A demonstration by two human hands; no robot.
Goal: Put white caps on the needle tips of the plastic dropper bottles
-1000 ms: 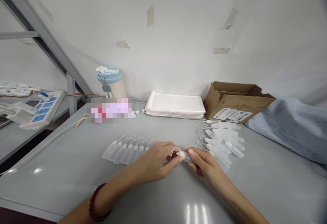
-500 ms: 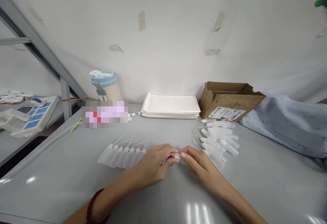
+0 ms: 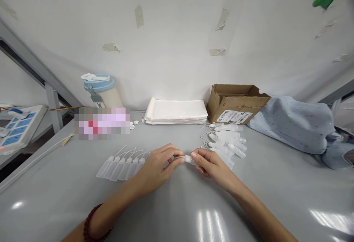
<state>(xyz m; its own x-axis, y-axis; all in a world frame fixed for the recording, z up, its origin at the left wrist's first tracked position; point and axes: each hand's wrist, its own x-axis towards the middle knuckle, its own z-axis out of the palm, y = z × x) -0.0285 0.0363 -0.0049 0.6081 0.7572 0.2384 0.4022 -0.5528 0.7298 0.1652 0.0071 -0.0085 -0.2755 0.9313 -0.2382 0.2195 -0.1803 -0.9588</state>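
Observation:
Between my two hands is a small translucent squeeze bottle (image 3: 188,159) with a white neck and a thin tube. My left hand (image 3: 162,166) pinches the tube end close to the neck. The bottle's body is gripped in my right hand (image 3: 211,164), whose fingers hide most of it. Beside my left hand, several similar bottles (image 3: 121,170) lie in a neat row, their thin bent tubes pointing away from me. Past my right hand lies a loose pile of more such bottles (image 3: 228,137), tubes toward the left.
A stack of white padded envelopes (image 3: 177,111) lies against the wall, beside an open cardboard box (image 3: 236,104). Light blue cloth (image 3: 293,127) is at right. A blue-lidded tumbler (image 3: 107,91) and a blurred-out pink item (image 3: 102,123) stand at left. A cable (image 3: 41,157) runs along the left edge.
The whole view has shifted, with the scene sliding left. My fingers have drawn slightly apart along the bottle, showing more of its neck; both hands still hold it.

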